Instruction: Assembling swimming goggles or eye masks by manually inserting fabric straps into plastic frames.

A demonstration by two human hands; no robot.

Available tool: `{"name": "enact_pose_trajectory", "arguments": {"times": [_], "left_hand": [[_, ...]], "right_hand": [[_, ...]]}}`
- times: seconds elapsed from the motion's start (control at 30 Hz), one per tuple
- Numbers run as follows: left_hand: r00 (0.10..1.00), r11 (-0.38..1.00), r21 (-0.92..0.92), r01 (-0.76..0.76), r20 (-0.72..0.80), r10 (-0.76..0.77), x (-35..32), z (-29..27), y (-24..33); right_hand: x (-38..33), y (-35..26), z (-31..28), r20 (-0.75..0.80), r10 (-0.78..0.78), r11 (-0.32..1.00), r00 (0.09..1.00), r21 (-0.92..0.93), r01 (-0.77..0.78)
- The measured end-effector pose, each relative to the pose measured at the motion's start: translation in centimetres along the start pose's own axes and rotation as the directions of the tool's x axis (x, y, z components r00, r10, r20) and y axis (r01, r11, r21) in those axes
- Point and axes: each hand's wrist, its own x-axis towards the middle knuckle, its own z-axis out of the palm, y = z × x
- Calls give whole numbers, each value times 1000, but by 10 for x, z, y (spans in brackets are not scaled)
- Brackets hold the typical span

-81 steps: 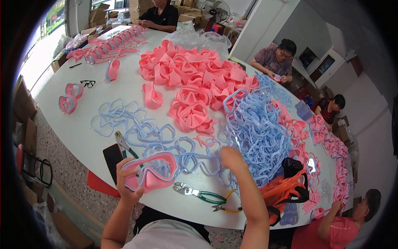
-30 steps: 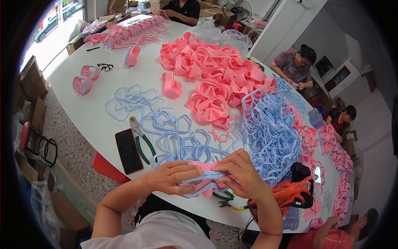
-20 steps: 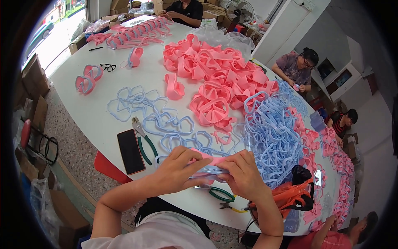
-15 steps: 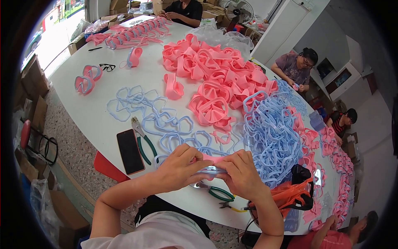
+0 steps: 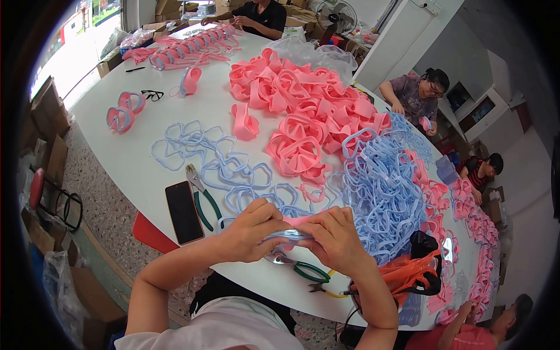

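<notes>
My left hand [image 5: 256, 229] and my right hand [image 5: 337, 236] pinch a swim mask [image 5: 290, 234] between them over the near table edge. Its soft skirt is pink, its frame blue, its lens clear; fingers hide both ends. Just beyond lie loose blue mask frames [image 5: 248, 175], and to the right a tall heap of blue frames [image 5: 382, 195]. Green-handled pliers [image 5: 201, 198] rest left of my left hand. A second pair of green-handled pliers [image 5: 309, 271] lies partly beneath my hands.
A black phone [image 5: 184, 213] lies at the left table edge. Pink skirts [image 5: 303, 111] are piled mid-table. Finished-looking masks [image 5: 125, 111] sit far left. An orange bag [image 5: 411, 271] and yellow-handled cutters [image 5: 326, 290] are near my right forearm. Several co-workers sit around the white table [image 5: 111, 157].
Both my hands have shifted slightly, still gripping the mask, and more of its clear and blue edge shows. The co-worker at the right has moved their hands apart.
</notes>
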Motion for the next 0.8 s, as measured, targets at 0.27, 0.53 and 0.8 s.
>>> {"name": "enact_pose_trajectory", "arguments": {"times": [0.27, 0.53, 0.8], "left_hand": [[999, 999, 15, -40, -11, 40, 2, -2, -4], [1000, 995, 100, -15, 2, 15, -4, -24, -21], [998, 979, 202, 6, -58, 6, -9, -44, -28]], "right_hand": [[-2, 6, 4, -26, 14, 999, 1000, 30, -13], [-30, 5, -1, -183, 272, 955, 945, 169, -242], [-108, -11, 86, 617, 432, 902, 658, -300, -311]]}}
